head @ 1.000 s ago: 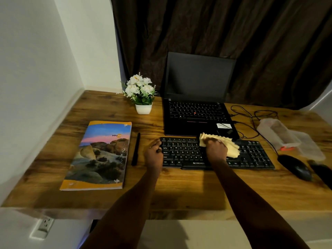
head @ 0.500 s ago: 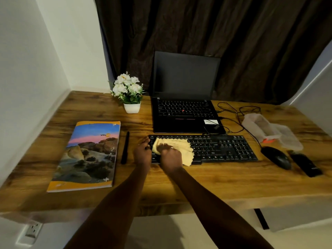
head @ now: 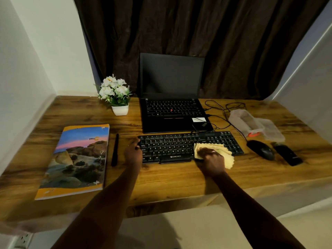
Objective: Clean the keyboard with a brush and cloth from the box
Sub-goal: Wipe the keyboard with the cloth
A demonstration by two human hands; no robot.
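Note:
A black keyboard (head: 172,146) lies on the wooden desk (head: 179,178) in front of a laptop. My right hand (head: 210,159) grips a crumpled yellow cloth (head: 224,151) and presses it on the keys right of the middle, near the front edge. My left hand (head: 133,152) holds the keyboard's left end, fingers curled at its edge. A clear plastic box (head: 246,123) stands at the right with its lid (head: 271,130) beside it and something orange at its near end. I cannot pick out a brush with certainty.
An open black laptop (head: 172,112) stands behind the keyboard, cables (head: 221,108) trailing right. A mouse (head: 260,149) and a black oblong object (head: 287,155) lie to the right. On the left are a pen (head: 115,150), a book (head: 77,159) and a flower pot (head: 118,97).
My right hand has swept the cloth from the keyboard's left end to right of its middle. My left hand stays on the left end.

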